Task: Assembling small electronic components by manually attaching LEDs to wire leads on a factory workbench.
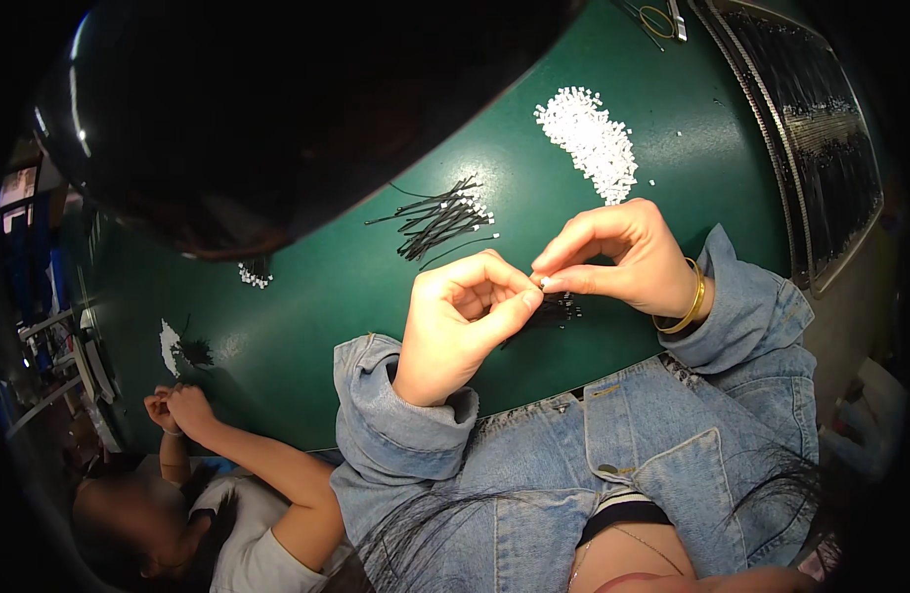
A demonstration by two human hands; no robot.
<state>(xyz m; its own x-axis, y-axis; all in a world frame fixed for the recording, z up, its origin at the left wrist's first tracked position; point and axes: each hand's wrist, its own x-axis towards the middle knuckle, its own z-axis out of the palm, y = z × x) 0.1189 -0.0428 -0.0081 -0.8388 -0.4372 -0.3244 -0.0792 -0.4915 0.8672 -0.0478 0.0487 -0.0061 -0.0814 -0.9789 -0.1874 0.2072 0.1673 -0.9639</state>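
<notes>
My left hand (465,321) and my right hand (623,259) meet fingertip to fingertip above the green table, both closed in a pinch. A tiny white connector (546,284) shows at the right thumb and forefinger. What the left fingertips pinch is mostly covered by the fingers. Below the hands lies a bunch of short black wires (556,312), partly hidden. Left of them is a loose pile of black wires with white ends (443,219). Beyond my right hand, a heap of small white connectors (588,143) is spread on the table.
A large dark glossy shape (277,109) covers the upper left. At the right edge stands a tray of black wires (821,138). Tweezers or a similar metal tool (679,22) lie at the far edge. A co-worker's hands (181,407) work at lower left, near small piles.
</notes>
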